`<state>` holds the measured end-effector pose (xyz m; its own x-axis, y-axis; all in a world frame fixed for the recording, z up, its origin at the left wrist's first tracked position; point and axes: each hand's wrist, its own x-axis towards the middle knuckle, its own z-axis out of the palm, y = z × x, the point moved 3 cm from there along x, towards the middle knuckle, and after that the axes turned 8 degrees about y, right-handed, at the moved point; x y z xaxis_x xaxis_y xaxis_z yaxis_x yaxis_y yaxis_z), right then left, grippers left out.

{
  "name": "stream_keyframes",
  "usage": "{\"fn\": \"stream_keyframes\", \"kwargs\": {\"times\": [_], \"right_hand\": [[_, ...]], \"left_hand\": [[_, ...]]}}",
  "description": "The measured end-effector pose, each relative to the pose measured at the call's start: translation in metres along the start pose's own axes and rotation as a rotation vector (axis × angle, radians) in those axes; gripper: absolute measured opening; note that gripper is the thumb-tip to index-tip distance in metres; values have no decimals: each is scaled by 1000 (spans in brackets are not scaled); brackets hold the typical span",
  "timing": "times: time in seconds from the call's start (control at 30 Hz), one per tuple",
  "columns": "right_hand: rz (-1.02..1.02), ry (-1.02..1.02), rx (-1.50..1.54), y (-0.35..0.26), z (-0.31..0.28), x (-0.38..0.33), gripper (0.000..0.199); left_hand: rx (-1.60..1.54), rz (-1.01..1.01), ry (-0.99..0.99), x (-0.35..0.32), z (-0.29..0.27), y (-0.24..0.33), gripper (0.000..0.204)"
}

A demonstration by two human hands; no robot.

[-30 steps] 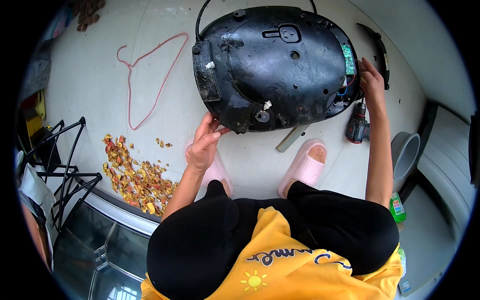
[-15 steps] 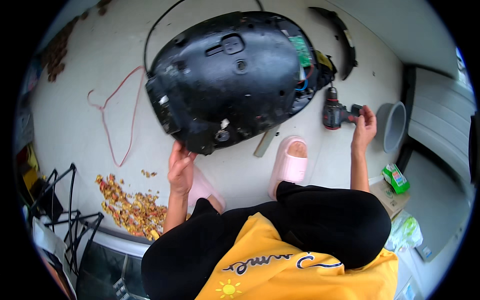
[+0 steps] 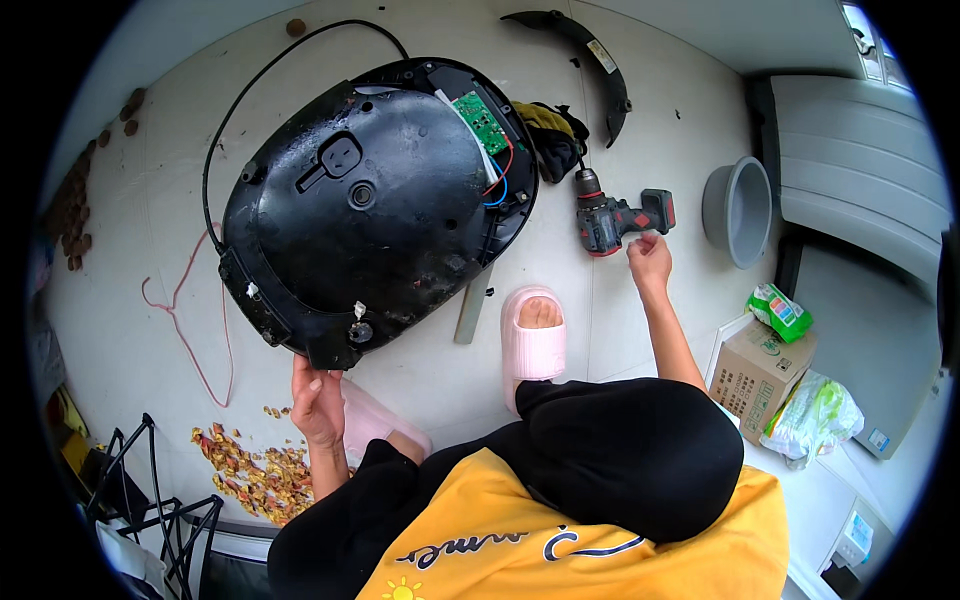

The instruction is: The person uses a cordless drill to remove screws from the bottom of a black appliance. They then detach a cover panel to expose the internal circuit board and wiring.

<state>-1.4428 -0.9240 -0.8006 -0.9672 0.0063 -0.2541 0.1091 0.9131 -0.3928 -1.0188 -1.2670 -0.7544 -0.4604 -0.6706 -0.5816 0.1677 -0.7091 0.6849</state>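
A large black oval appliance housing (image 3: 400, 210) stands tilted on the floor in front of me, with a green circuit board (image 3: 482, 124) and red and blue wires bared at its right end. My left hand (image 3: 318, 400) grips its lower left edge, fingertips partly hidden by the shell. To the right, a grey-and-red cordless drill (image 3: 605, 222) lies on its side. Just below the drill's handle is my right hand (image 3: 650, 262), its fingers curled together; what they hold, if anything, is hidden.
A curved black strip (image 3: 590, 60) lies beyond the drill, near a black-and-yellow bundle (image 3: 550, 135). A grey basin (image 3: 738, 212) and a cardboard box (image 3: 760, 375) stand at right. At left are a pink hanger (image 3: 178, 310), dried pieces (image 3: 255, 475) and a black folding frame (image 3: 165, 500).
My view has shifted, so the scene sits further left. My right hand has drawn back from the drill's battery end to below its handle. My left hand stays on the housing edge.
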Motion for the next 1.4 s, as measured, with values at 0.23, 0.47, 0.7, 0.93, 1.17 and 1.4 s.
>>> {"fn": "stream_keyframes", "kwargs": {"times": [0.23, 0.47, 0.7, 0.93, 1.17, 1.4], "right_hand": [[-1055, 135, -640, -45, 9, 15, 59], [-982, -81, -653, -78, -13, 5, 59], [-748, -289, -188, -132, -109, -96, 47], [-427, -1025, 46, -234, -145, -178, 31], [-612, -1048, -163, -321, -97, -243, 33], [-396, -1072, -84, -315, -80, -254, 38]], "left_hand": [[41, -16, 4, 2, -5, 5, 70], [113, -12, 7, -3, -1, 13, 74], [93, 18, -47, -2, -6, 10, 76], [46, -11, -99, 3, -9, 7, 74], [-29, -75, -124, 10, -20, 3, 63], [-95, -119, -118, 20, -29, -9, 43]]}}
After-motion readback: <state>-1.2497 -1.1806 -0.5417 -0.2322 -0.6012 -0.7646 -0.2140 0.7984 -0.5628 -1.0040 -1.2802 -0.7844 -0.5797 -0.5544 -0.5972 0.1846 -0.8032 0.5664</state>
